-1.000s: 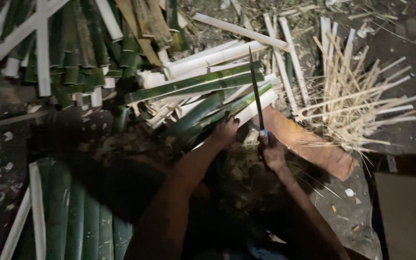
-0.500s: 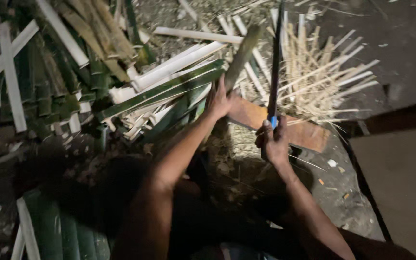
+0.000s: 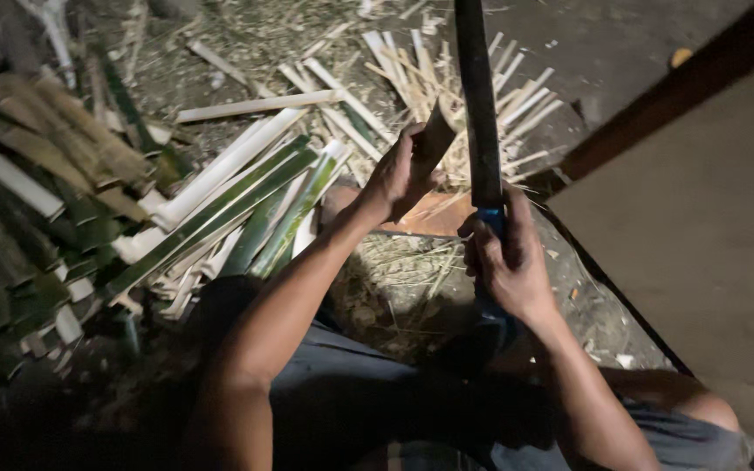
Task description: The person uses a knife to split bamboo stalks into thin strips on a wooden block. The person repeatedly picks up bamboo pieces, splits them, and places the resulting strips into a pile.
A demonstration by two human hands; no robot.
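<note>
My right hand is wrapped tight round the blue handle of a long knife, its dark blade pointing straight away from me. Just left of the blade, my left hand pinches a short bamboo piece upright over a brown wooden block. Beyond lie pale bamboo sticks; split green bamboo crowds the left, a board edge the right.

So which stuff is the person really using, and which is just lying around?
In use:
left hand holding a bamboo piece
right hand gripping a long dark blade
wooden block under them

Lying about:
green bamboo strips
pale thin splints
flat board
</note>
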